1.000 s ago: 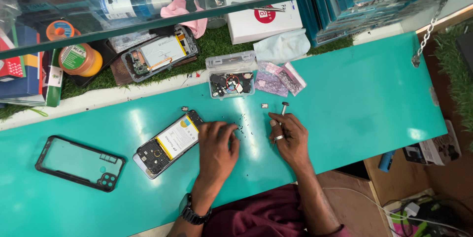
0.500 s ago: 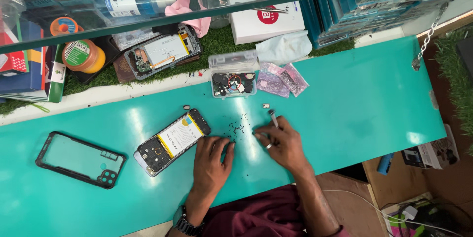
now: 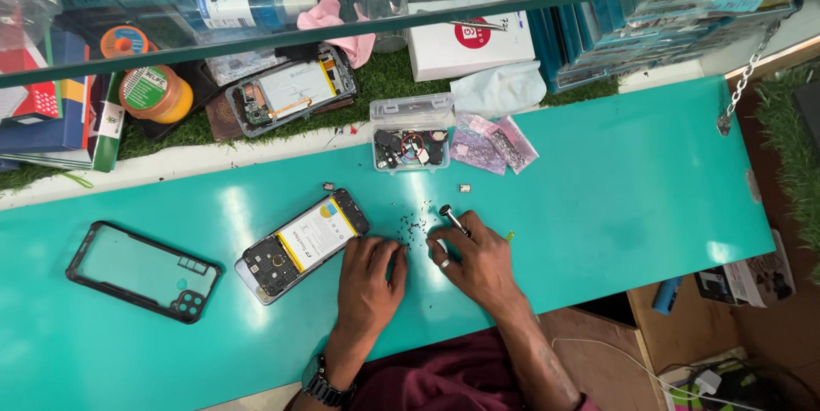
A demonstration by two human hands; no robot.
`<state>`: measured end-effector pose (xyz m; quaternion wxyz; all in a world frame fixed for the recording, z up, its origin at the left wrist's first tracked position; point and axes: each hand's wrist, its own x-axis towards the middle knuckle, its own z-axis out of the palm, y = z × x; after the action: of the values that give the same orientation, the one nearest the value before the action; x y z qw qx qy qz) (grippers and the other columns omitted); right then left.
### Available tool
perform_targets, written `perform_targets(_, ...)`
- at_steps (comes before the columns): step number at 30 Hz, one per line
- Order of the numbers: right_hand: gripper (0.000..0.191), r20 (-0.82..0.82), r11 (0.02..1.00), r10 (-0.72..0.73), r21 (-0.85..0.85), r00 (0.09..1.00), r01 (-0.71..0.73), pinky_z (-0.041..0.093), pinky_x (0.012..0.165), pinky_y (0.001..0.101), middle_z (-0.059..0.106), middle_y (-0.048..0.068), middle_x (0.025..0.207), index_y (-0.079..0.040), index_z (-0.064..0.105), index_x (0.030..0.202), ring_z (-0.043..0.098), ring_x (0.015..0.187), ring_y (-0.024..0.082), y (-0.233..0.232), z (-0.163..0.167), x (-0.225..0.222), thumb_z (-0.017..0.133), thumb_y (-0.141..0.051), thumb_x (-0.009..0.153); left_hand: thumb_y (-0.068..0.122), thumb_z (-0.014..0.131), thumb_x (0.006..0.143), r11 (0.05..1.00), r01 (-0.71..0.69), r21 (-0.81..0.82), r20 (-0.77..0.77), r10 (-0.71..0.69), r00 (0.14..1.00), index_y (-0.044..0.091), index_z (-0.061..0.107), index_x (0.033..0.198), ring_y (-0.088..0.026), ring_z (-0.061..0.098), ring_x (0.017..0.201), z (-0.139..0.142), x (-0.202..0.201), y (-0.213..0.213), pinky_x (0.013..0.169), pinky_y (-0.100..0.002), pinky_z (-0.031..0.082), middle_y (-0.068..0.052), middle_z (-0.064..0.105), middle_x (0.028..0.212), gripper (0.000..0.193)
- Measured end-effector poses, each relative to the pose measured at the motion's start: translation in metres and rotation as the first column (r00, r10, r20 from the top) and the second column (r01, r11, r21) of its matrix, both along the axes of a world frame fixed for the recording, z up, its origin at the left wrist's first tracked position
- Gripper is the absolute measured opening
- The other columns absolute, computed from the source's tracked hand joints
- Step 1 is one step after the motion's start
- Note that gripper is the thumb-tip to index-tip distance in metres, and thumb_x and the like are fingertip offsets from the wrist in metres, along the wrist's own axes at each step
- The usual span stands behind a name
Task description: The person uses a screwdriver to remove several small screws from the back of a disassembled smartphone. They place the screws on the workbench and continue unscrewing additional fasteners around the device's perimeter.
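An opened phone (image 3: 303,244) with its back off and battery showing lies on the teal counter (image 3: 598,189). My left hand (image 3: 369,278) rests palm down beside the phone's near end, fingers curled, holding nothing that I can see. My right hand (image 3: 474,261) grips a small screwdriver (image 3: 453,219), its tip pointing away over a scatter of tiny screws (image 3: 414,221). A clear phone case with a black rim (image 3: 143,272) lies to the left.
A clear parts box (image 3: 412,133), small plastic bags (image 3: 495,144), a white box (image 3: 470,44), a second opened phone (image 3: 290,91) and an orange tape roll (image 3: 154,93) sit along the back on green turf. A glass shelf edge runs above. A chain (image 3: 743,86) hangs at right.
My right hand has lowered to the counter and tilted the screwdriver toward the screws. My left hand has slid back from the phone toward me.
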<state>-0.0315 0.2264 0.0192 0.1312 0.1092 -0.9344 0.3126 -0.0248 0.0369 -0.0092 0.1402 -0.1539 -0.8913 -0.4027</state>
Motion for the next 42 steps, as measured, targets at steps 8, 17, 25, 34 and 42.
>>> perform_targets(8, 0.018, 0.099, 1.0, -0.004, 0.004, 0.995, 0.004, 0.051, 0.056, 0.0419, 0.058, 0.01, 0.097, -0.012, 0.07, 0.094, 0.062, 0.067, 0.029, -0.007, 0.001, 0.003, 0.079, -0.013, 0.079, 0.004, 0.073, 0.089, 0.995, 0.072, 0.076, -0.005, -0.072, 0.997, 0.0, 0.068, 0.105, -0.028, 0.06, 0.091, 0.003, 0.005, -0.004, 0.075, -0.04, 0.052, -0.011, 0.062, 0.099, 0.017)
perform_targets(17, 0.016, 0.466, 0.857, 0.193, -0.508, 0.863, 0.083, 0.046, 0.07, 0.03, 0.055, 0.005, 0.093, -0.001, 0.065, 0.101, 0.053, 0.08, 0.017, -0.01, -0.007, 0.038, 0.065, -0.017, 0.1, -0.004, 0.07, 0.093, 0.931, 0.3, 0.208, -0.228, -0.252, 0.94, -0.001, 0.066, 0.121, -0.026, 0.067, 0.093, -0.002, 0.014, -0.011, 0.075, -0.035, 0.057, -0.011, 0.066, 0.112, 0.029)
perform_targets(25, 0.049, 0.438, 0.363, 0.352, -0.878, 0.827, 0.311, 0.052, 0.083, 0.0308, 0.058, 0.012, 0.117, 0.002, 0.05, 0.147, 0.061, 0.095, 0.02, -0.001, -0.004, 0.037, 0.054, -0.01, 0.1, -0.007, 0.071, 0.092, 0.798, 0.157, 0.582, 0.034, -0.217, 0.976, -0.002, 0.066, 0.108, -0.015, 0.065, 0.085, 0.008, 0.017, -0.005, 0.067, -0.026, 0.056, -0.01, 0.067, 0.105, 0.018)
perform_targets(34, 0.067, 0.148, 0.191, 0.226, -0.976, 0.963, 0.105, 0.062, 0.094, 0.049, 0.051, 0.017, 0.137, 0.001, 0.022, 0.164, 0.07, 0.111, 0.033, 0.002, 0.037, 0.052, 0.049, 0.003, 0.103, -0.015, 0.066, 0.094, 0.493, 0.074, 0.867, 0.132, -0.37, 0.92, -0.003, 0.065, 0.109, -0.014, 0.065, 0.089, 0.024, 0.03, 0.0, 0.069, -0.024, 0.055, -0.014, 0.066, 0.106, 0.02)
perform_targets(42, 0.09, -0.03, 0.598, 0.038, -0.8, 0.999, -0.047, 0.071, 0.083, 0.0487, 0.071, 0.019, 0.109, -0.028, -0.021, 0.16, 0.079, 0.084, 0.028, -0.007, 0.035, 0.053, 0.052, -0.008, 0.112, -0.017, 0.064, 0.094, 0.438, 0.055, 0.897, 0.132, -0.384, 0.914, -0.004, 0.064, 0.108, -0.016, 0.067, 0.098, 0.024, 0.029, -0.001, 0.076, -0.027, 0.057, -0.016, 0.064, 0.11, 0.02)
